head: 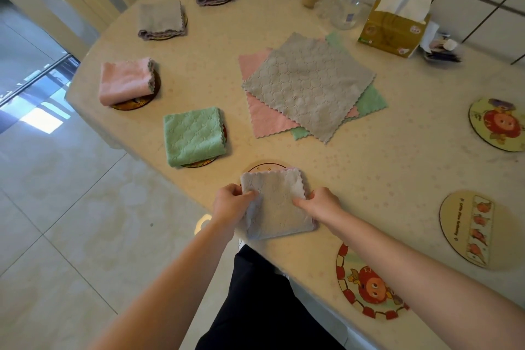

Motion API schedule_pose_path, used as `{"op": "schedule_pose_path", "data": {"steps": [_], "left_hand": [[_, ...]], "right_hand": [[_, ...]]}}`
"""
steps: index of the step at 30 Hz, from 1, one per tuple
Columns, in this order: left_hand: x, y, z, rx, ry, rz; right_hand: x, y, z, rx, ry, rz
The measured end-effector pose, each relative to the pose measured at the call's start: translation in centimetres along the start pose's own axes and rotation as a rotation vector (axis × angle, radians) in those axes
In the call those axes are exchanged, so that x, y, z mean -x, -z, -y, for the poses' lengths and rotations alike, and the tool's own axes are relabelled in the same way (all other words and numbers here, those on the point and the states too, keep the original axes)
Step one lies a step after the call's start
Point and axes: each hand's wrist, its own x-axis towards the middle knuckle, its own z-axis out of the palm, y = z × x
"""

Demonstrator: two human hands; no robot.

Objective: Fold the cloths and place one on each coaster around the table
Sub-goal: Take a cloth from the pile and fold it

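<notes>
Both hands pinch the folded grey cloth [277,204] at the tabletop's [397,179] near edge: left hand [231,202] on its left side, right hand [322,203] on its right, fingers curled onto the fabric. It lies partly over a coaster [265,167] just beyond the hands. Four coasters beyond and left of the left hand already carry folded cloths. Three bare coasters sit right of the right hand, and three flat cloths [309,85] wait beyond — so roughly halfway, I judge. The tissue box [393,28] print is unreadable; one coaster's lettering too.

Cream table [397,179] — coasters [466,229], flat cloths [309,85], tissue box [393,30]
</notes>
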Motion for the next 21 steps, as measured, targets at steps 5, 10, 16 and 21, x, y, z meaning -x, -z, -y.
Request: {"op": "schedule_pose_path", "data": {"steps": [5,10,16,21], "left_hand": [[0.2,1.3,0.1,0.235,-0.011,0.073],[-0.5,1.7,0.0,0.231,0.014,-0.002],[-1.5,1.7,-0.2,0.085,-0.019,-0.046],[-2.9,2.9,-2.2,-0.508,-0.326,-0.166]], "right_hand": [[0.2,1.0,0.5,-0.045,0.165,-0.056],[-1.6,0.9,1.4,0.027,0.243,-0.092],[-2.5,1.0,1.0,0.107,0.249,-0.098],[-3.7,3.3,1.1,0.109,0.238,-0.131]]}}
